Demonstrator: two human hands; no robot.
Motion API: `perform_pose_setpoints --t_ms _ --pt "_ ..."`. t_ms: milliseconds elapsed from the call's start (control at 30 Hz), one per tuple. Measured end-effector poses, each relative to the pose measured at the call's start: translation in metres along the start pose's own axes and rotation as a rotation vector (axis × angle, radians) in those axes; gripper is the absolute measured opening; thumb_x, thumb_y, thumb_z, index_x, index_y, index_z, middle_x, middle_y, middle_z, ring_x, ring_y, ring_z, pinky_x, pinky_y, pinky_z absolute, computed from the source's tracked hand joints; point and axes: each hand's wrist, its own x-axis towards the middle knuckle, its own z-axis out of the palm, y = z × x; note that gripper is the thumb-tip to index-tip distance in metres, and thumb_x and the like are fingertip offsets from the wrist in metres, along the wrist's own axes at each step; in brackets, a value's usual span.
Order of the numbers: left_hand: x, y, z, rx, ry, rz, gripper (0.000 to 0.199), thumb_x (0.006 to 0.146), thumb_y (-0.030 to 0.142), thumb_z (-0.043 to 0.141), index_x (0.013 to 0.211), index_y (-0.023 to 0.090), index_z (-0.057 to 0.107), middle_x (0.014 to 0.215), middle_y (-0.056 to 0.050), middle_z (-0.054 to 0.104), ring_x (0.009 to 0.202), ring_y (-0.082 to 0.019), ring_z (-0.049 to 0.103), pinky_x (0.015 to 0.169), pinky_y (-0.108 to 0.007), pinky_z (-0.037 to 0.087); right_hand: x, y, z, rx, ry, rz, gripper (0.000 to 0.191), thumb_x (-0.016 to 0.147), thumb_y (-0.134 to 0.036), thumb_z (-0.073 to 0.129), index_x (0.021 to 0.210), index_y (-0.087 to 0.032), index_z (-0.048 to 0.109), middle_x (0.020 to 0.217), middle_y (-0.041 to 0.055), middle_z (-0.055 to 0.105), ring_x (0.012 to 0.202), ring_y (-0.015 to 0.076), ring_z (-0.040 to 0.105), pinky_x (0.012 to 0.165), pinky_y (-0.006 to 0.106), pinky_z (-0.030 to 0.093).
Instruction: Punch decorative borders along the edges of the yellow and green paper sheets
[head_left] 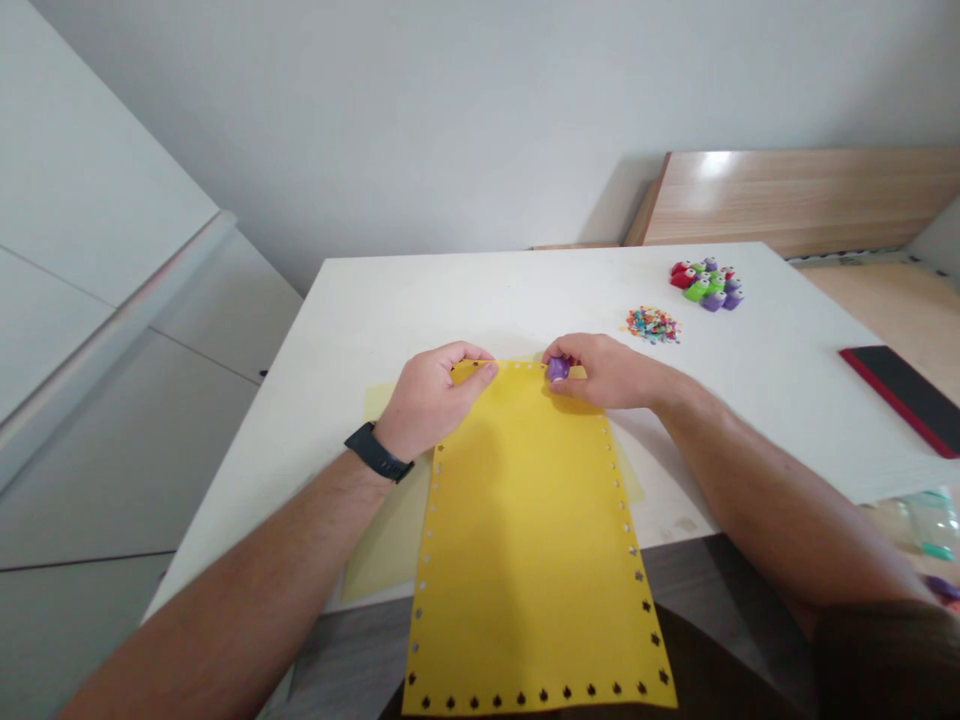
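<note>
A yellow sheet of paper (529, 520) hangs over the table's front edge toward me, with small shaped holes punched along its borders. My left hand (439, 390) pinches its far edge near the left corner, thumb on top. Around a small purple craft punch (558, 370) at the far edge, right of the middle, my right hand (600, 370) closes its thumb and fingers. Some holes show along the far edge between the two hands. Whether the punch is pressed down cannot be made out.
A pile of colourful paper bits (653, 325) lies beyond my right hand. Behind it stands a cluster of red, green and purple punches (709, 284). A black and red flat object (907, 395) rests at the right edge of the white table (450, 300).
</note>
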Motion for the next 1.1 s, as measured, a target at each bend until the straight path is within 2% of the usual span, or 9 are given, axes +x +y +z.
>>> perform_pose_setpoints --t_ms 200,333,467,633,933,1100 --pt "-0.0002 0.0014 -0.0001 0.002 0.006 -0.001 0.041 0.089 0.055 0.059 0.102 0.02 0.076 0.065 0.0 0.066 0.045 -0.011 0.039 0.045 -0.026 0.027 -0.0008 -0.0012 -0.0002 0.004 0.006 0.003 0.027 0.083 -0.029 0.066 0.106 -0.017 0.07 0.101 0.0075 0.072 0.088 0.0197 0.064 0.08 0.029 0.047" --pt "-0.0001 0.0011 0.0005 0.009 0.025 0.029 0.039 0.09 0.054 0.059 0.1 0.021 0.076 0.077 -0.002 0.072 0.049 -0.011 0.044 0.049 -0.026 0.032 -0.0006 -0.0003 0.0003 -0.001 0.005 -0.006 0.025 0.083 -0.028 0.065 0.105 -0.017 0.07 0.101 0.007 0.072 0.089 0.0194 0.064 0.081 0.029 0.046" --pt "0.0 0.0001 0.001 -0.004 0.005 -0.013 0.042 0.09 0.056 0.059 0.104 0.02 0.075 0.073 -0.002 0.071 0.047 -0.012 0.045 0.047 -0.026 0.03 0.0007 0.002 0.0028 -0.011 0.015 -0.007 0.025 0.083 -0.028 0.066 0.106 -0.018 0.069 0.102 0.0069 0.072 0.09 0.0197 0.064 0.081 0.029 0.046" --pt "0.0008 -0.0005 0.0013 -0.014 0.012 0.001 0.04 0.089 0.055 0.06 0.102 0.02 0.076 0.08 -0.003 0.074 0.052 -0.013 0.051 0.05 -0.026 0.035 0.0026 0.0035 0.0058 -0.023 0.034 -0.01 0.023 0.083 -0.029 0.067 0.103 -0.018 0.069 0.099 0.0064 0.072 0.088 0.0198 0.064 0.079 0.028 0.046" --pt "0.0006 -0.0005 0.002 -0.026 0.031 0.001 0.041 0.087 0.055 0.062 0.101 0.02 0.076 0.079 -0.005 0.074 0.059 -0.017 0.058 0.052 -0.027 0.039 0.0028 0.001 0.007 -0.034 0.037 -0.006 0.021 0.083 -0.029 0.068 0.101 -0.018 0.07 0.098 0.0073 0.072 0.087 0.0197 0.063 0.078 0.029 0.046" --pt "0.0006 -0.0011 0.0016 -0.004 0.01 -0.002 0.04 0.089 0.056 0.061 0.103 0.021 0.076 0.085 -0.004 0.075 0.057 -0.014 0.056 0.053 -0.027 0.038 0.0038 0.0008 0.009 -0.035 0.038 0.009 0.02 0.084 -0.026 0.066 0.102 -0.018 0.07 0.099 0.0081 0.072 0.09 0.0208 0.064 0.08 0.03 0.045"
